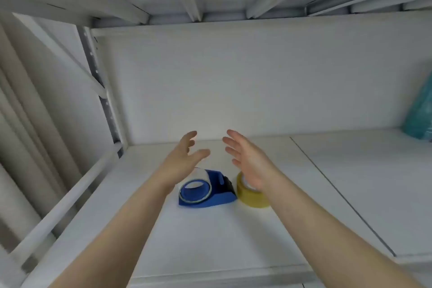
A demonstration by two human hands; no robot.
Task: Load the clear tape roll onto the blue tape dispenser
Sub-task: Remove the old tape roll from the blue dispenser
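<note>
Both forearms reach in, left hand (184, 154) and right hand (247, 159) spread wide and empty above blue tape dispenser (210, 192) and roll (251, 194); a careless swipe could topple either.

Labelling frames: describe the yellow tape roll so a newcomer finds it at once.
On the white shelf, look under the right hand. The yellow roll sits just right of the blue dispenser, the only yellow thing there, partly hidden by that hand.
</note>
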